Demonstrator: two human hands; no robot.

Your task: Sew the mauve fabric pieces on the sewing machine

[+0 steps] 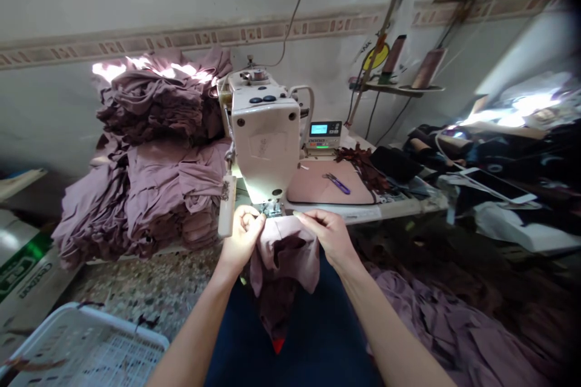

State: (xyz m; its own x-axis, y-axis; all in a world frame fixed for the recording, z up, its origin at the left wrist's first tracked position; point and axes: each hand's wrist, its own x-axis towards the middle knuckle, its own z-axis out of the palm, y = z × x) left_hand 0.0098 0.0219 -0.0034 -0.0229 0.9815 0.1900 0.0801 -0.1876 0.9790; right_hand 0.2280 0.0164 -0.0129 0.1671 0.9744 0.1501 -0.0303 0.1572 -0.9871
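Left hand (240,239) and right hand (327,239): fingers (249,216) clenched, grasping mauve knit fabric (285,257) held at the presser foot (272,208) of an industrial sewing machine (265,139).

1. You had folded garment stacks (154,157) left of the sewing machine (265,139).
2. Thread snips (336,183) lay on the table (399,208), right of the machine.
3. A phone (497,185) lay beyond the table's right edge.
4. A plastic crate (86,347) sat front left.

Two hands (242,239) (324,236), one sewing machine (265,133), one phone (497,185)
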